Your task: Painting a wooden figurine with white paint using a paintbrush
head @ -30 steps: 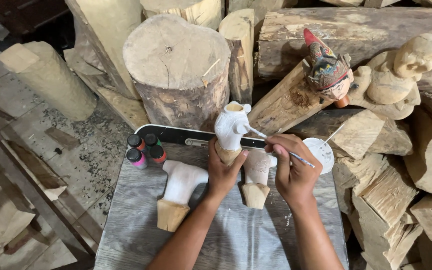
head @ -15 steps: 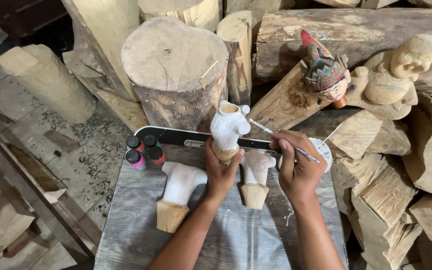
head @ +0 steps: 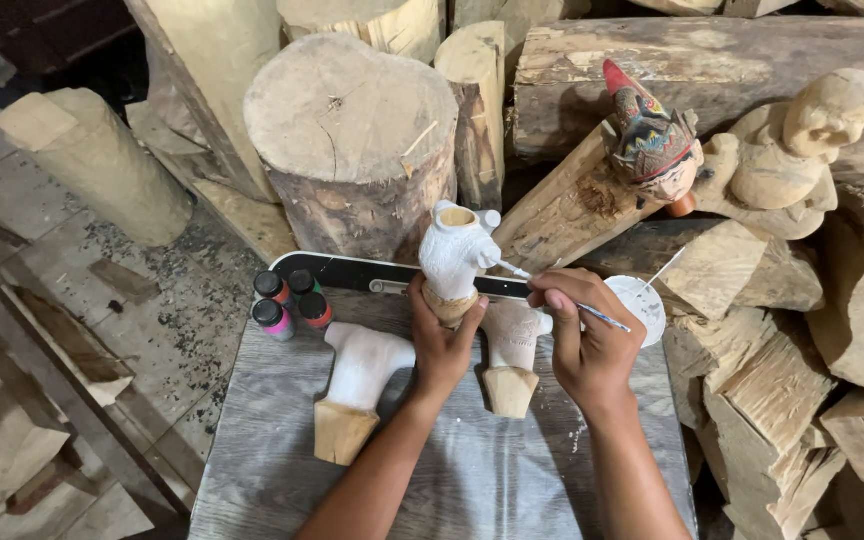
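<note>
Four small paint bottles (head: 287,300) are standing in a tight cluster at the far left corner of the grey board (head: 472,480), caps up and within reach but clear of the working space. Just right of them, a white-primed carving (head: 357,385) is lying on its side on the board with its bare wooden base pointing toward the near edge, set aside so its coat is touching as little as possible. The left hand (head: 442,335) is gripping another white-coated carving (head: 455,258) by its unpainted base, holding it upright above the board's far edge so the fingers are staying off the painted surface. A third primed piece (head: 510,350) is lying on the board between the two hands. The right hand (head: 582,335) is pinching a thin brush (head: 562,295), its tip touching the held carving's side. A round white dish (head: 640,303) is sitting just beyond, at the far right corner, close to the brush hand. A black saw bar (head: 352,272) is lying along the far edge.
</note>
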